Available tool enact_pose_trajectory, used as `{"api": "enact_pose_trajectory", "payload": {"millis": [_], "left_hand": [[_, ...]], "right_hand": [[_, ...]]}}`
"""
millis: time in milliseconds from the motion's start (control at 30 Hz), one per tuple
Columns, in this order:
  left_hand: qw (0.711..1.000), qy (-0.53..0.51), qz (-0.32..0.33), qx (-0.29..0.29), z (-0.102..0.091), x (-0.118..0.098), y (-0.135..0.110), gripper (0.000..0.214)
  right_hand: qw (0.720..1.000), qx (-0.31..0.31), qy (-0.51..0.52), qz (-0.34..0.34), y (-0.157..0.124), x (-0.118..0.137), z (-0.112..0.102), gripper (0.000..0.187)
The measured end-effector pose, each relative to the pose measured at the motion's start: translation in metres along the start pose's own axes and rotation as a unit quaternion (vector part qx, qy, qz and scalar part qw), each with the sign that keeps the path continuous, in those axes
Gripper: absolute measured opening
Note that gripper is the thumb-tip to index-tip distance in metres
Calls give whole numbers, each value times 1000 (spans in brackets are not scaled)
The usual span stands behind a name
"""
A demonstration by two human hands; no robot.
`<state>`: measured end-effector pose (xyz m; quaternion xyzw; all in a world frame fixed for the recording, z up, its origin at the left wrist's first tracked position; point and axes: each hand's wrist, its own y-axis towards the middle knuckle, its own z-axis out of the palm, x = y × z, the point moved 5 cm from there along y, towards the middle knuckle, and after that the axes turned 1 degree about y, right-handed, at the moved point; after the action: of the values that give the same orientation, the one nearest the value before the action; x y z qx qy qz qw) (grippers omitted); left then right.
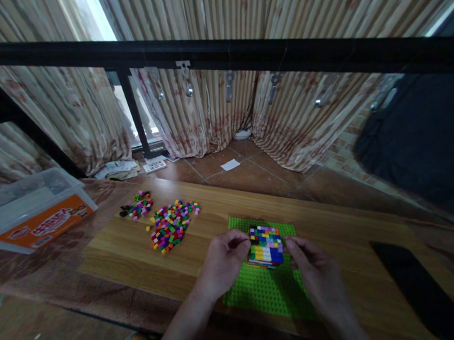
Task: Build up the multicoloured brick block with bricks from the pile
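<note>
A block built of many-coloured toy building bricks (266, 245) stands on a green studded baseplate (268, 291). Its top is a patchwork of small bricks, with white, yellow and blue ones along the near side. My left hand (226, 258) is at the block's left edge, thumb and forefinger pinched together by a dark brick. On the opposite side, my right hand (315, 265) has thumb and forefinger closed at the right edge. Anything between either hand's fingertips is too small to make out.
Loose bricks lie in a large pile (171, 225) and a smaller pile (138, 204) on the wooden tabletop (127, 244). A clear plastic box (39, 209) with an orange label is far left. A dark flat object (421, 286) lies right. A black rail (218, 51) crosses beyond.
</note>
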<state>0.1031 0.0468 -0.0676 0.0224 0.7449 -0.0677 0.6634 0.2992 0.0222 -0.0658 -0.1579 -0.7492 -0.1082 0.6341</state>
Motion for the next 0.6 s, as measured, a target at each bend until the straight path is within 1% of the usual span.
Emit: {"api": "enact_pose_trajectory", "payload": {"millis": [200,367,600], "left_hand": [[1000,4,-5,3,0,0,-1,17],[1000,-12,-6,8,0,2,-1,15],[1000,-18,-12,4,1,3,-1,15]], "right_hand": [[998,38,20,38,1,-1,10,40],[994,65,47,72,6,-10,9,41],[987,80,97,105,15,-20,7,39]]}}
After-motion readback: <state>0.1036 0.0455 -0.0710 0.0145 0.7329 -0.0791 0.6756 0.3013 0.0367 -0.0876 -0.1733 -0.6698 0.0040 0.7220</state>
